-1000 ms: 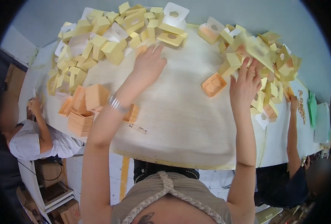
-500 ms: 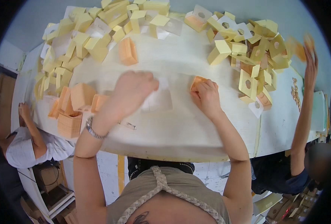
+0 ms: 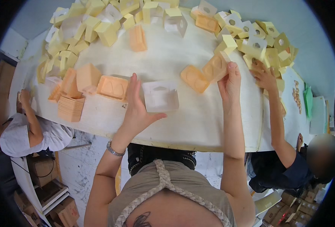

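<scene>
My right hand (image 3: 231,81) pinches a shallow orange plastic tray (image 3: 215,68) with two moulded hollows, raised at the right of the work area. A whitish corner shows at the tray's far edge, by my fingertips. Touching or overlapping it on the left is a second orange tray (image 3: 194,78); whether they are joined I cannot tell. My left hand (image 3: 138,106) is open, thumb stretched out to the right and fingers pointing away. Just right of it stands a translucent white box (image 3: 161,97), its open side facing up. Beside my left fingers lies another orange tray (image 3: 112,87).
Orange trays in stacks (image 3: 71,108) stand at the left. Yellow boxes and trays (image 3: 95,28) heap along the far left, with another yellow heap (image 3: 269,41) at the far right. A co-worker's hand (image 3: 265,77) reaches into that right heap. Another person (image 3: 27,128) sits at the left.
My left hand was blurred over the middle and now is spread beside the white box. My right hand has moved right and away with an orange tray. The co-worker's raised hand has come down to the heap.
</scene>
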`<act>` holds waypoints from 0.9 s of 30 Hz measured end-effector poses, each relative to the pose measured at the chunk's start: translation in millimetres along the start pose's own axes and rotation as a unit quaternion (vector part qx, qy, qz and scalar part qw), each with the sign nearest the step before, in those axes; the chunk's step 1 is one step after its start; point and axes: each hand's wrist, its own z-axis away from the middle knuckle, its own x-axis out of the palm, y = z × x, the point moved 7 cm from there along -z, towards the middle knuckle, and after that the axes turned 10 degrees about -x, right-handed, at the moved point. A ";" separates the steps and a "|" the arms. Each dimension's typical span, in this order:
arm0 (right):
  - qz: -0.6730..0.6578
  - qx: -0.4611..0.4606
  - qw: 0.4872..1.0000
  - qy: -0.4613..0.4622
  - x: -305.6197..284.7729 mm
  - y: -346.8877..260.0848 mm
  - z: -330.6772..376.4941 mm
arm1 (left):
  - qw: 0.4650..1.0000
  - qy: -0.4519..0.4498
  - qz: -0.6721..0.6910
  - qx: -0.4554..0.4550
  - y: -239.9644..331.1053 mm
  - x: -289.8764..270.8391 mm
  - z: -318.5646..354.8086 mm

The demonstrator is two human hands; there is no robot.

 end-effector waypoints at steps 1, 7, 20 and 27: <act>-0.034 0.030 0.998 0.046 1.4 2.4 13.4 | 0.999 -0.006 0.046 -0.027 -7.5 5.2 5.3; 0.069 0.089 0.990 0.088 -61.9 30.8 110.6 | 0.954 -0.044 0.263 -0.133 -65.5 50.0 22.8; 0.665 -0.276 0.620 -0.313 32.7 26.0 135.7 | 0.972 -0.048 0.169 -0.158 -65.1 34.2 15.8; 0.178 0.221 0.959 0.014 -24.7 27.8 123.0 | 0.962 -0.025 0.211 -0.170 -67.0 30.6 18.8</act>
